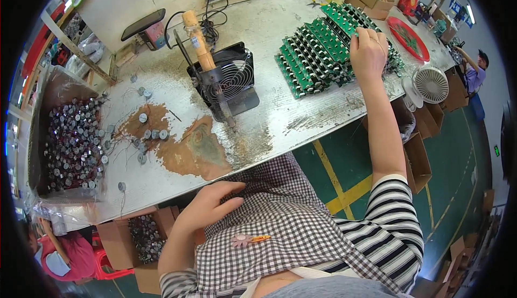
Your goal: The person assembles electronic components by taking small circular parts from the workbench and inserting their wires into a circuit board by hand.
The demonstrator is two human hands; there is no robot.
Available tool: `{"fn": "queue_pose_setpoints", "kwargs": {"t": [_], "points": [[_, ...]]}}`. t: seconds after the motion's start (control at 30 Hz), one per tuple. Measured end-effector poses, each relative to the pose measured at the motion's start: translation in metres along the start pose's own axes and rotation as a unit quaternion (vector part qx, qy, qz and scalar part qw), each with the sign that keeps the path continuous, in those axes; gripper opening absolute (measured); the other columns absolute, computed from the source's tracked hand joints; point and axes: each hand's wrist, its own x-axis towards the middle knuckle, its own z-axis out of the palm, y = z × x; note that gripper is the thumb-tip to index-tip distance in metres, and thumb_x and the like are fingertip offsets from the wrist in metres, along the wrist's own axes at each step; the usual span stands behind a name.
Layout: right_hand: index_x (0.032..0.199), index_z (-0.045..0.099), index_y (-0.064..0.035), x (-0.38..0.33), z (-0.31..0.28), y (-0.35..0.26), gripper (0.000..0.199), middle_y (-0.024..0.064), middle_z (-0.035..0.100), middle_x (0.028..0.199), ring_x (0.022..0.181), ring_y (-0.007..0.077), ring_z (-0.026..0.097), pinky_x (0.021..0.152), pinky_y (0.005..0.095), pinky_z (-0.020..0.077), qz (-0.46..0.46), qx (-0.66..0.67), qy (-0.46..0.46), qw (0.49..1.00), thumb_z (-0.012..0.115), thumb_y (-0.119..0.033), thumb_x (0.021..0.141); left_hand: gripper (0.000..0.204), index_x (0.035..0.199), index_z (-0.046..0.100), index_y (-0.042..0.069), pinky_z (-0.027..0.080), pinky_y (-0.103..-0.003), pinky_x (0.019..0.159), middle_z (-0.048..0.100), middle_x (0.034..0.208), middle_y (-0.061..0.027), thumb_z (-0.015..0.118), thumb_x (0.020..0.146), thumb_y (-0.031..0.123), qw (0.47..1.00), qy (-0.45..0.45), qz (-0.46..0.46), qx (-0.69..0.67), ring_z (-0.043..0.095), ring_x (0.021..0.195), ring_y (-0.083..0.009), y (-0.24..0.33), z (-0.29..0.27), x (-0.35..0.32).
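My right hand [370, 54] reaches to the back right of the workbench. Its fingers are curled down onto the right part of a stack of green circuit boards [318, 42], pinching a board there; the fingertips are partly hidden. The boards lie in rows and carry many small dark and silver parts. Close to my body, my left hand [212, 203] hovers by the bench's front edge in front of the checked apron [274, 228]. Its thumb and fingers are apart and nothing is in it. A wooden-handled soldering iron [203, 50] points downward before a black fan [235, 71].
A box [40, 136] of small round silver motors with wires stands at left; loose motors [156, 134] lie on the worn bench [280, 131]. A red tray [407, 39] and white fan [431, 84] are at right. Cardboard boxes [121, 236] stand below. Other people are farther off.
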Motion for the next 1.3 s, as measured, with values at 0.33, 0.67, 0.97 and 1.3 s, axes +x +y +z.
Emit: {"fn": "queue_pose_setpoints", "kwargs": {"t": [0.33,0.67,0.97,1.3], "points": [[0.075,0.057,-0.0065,0.013,-0.001,0.005,0.014,0.0101,0.061,0.078,0.075,0.0304,0.061,0.068,0.0410,0.0477,0.010,0.033,-0.065,0.997,0.065,-0.017,0.079,0.038,0.117,0.059,0.000,0.048,-0.037,0.085,0.063,0.106,-0.0178,0.061,0.088,0.026,0.995,-0.066,0.070,-0.014,0.061,0.099,-0.0306,0.018,0.014,0.029],[0.071,0.055,-0.0054,0.003,-0.066,-0.045,0.013,0.0094,0.057,0.071,0.061,0.0262,0.057,0.053,0.0355,0.0465,-0.063,0.172,0.091,0.979,0.068,-0.003,0.075,0.032,0.115,0.059,-0.001,0.049,-0.032,0.086,0.065,0.105,-0.0147,0.057,0.092,0.021,0.983,-0.050,-0.012,-0.176,0.063,0.098,-0.0234,0.017,0.018,0.034],[0.073,0.057,-0.0026,-0.115,-0.143,-0.154,0.014,0.0078,0.052,0.071,0.057,0.0205,0.052,0.048,0.0318,0.0420,-0.140,0.515,-0.125,0.837,0.068,-0.007,0.066,0.013,0.100,0.047,0.004,0.050,-0.026,0.066,0.055,0.086,-0.0039,0.050,0.096,0.017,0.816,0.096,-0.107,-0.560,0.056,0.075,-0.0114,0.021,0.058,0.081],[0.096,0.053,0.0029,-0.128,-0.148,-0.179,0.009,0.0173,0.058,0.102,0.091,0.0304,0.057,0.080,0.0365,0.0460,0.095,0.696,-0.226,0.675,0.054,-0.002,0.089,0.012,0.097,0.050,0.004,0.043,-0.020,0.049,0.059,0.077,-0.0052,0.047,0.096,0.015,0.854,0.125,-0.144,-0.484,0.056,0.056,-0.0110,0.021,0.041,0.059]]}}
